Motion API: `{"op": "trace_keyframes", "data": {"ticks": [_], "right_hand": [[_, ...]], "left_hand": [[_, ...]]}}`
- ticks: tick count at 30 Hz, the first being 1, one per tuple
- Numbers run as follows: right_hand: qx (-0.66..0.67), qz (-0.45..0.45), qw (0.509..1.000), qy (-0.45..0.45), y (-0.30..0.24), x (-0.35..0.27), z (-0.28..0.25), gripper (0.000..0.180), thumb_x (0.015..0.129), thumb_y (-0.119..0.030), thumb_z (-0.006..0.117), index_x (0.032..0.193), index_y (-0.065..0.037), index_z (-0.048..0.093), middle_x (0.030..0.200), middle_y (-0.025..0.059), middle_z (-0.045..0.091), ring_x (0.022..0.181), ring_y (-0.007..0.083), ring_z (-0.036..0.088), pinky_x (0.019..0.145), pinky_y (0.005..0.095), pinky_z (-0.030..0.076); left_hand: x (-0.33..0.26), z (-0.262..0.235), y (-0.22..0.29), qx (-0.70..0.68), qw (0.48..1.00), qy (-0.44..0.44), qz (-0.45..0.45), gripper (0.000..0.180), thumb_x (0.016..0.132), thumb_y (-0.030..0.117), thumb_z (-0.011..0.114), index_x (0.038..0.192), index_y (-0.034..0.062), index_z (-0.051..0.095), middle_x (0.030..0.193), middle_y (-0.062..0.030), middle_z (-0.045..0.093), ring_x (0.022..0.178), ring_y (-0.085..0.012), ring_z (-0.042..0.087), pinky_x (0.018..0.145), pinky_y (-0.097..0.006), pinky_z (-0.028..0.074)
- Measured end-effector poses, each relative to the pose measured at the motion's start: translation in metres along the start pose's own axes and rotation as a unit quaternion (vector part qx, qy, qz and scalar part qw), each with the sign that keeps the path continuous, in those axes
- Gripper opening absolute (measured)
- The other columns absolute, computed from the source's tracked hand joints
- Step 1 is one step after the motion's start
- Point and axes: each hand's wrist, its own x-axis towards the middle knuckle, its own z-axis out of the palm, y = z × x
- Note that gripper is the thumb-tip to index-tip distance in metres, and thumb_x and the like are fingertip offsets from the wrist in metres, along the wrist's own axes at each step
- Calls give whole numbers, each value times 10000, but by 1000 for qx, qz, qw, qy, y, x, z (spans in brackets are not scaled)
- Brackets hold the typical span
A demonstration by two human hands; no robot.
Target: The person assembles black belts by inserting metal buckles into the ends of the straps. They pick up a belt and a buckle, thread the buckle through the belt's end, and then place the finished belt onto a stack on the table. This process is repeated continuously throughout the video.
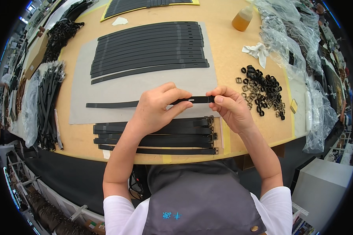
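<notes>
Held strap (pixel 114 105) matt, smooth; buckles (pixel 253 93) metallic; plastic sheeting (pixel 288 45) glossy.

One strap (pixel 113 105) held, many buckles (pixel 244 95)

One table (pixel 231 51), one grey sheet (pixel 80 90), one bottle (pixel 241 22), one crumpled white cloth (pixel 258 51). Flat straps (pixel 149 49) on the sheet: roughly a dozen. Buckled straps (pixel 176 140): several, overlapping. Black loops (pixel 272 83): dozens.

Light-blue lettering (pixel 171 215) stands on the dark grey apron (pixel 202 194), in the lower middle of the frame, left of the apron's centre. It consists of two Chinese characters set side by side in one short row, appearing upside down, their bright strokes plain against the dark cloth.
</notes>
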Motion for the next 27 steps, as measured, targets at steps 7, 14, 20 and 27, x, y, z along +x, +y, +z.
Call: {"op": "trace_keyframes", "data": {"ticks": [7,14,20,27], "right_hand": [[-65,-44,996,51,11,1,9,166,972,-77,732,1128,-50,684,1141,89,728,906,121,714,829,252,575],[-47,-43,998,14,16,6,18,235,977,-66,733,1196,-35,654,1151,99,732,922,125,721,831,256,587],[-222,-102,969,-34,9,6,22,350,1001,-68,712,1331,13,629,1214,91,737,1010,123,711,848,267,588],[-630,-116,756,138,-75,-18,-41,125,965,-111,736,1020,-1,760,928,65,746,800,134,685,714,303,537]], "left_hand": [[0,-1,-1,-41,999,-7,-17,224,831,85,875,1018,16,774,794,-60,686,691,-160,631,628,-296,482],[1,2,-5,-63,998,-11,-24,230,837,77,872,1024,-1,762,816,-68,723,739,-147,676,659,-286,513],[-2,12,5,-84,991,-38,-102,415,845,76,866,1226,25,710,846,-57,699,725,-142,628,689,-285,523],[-1,12,0,-91,996,-19,-14,370,854,75,857,1204,26,748,870,-48,726,710,-113,606,638,-249,475]]}}
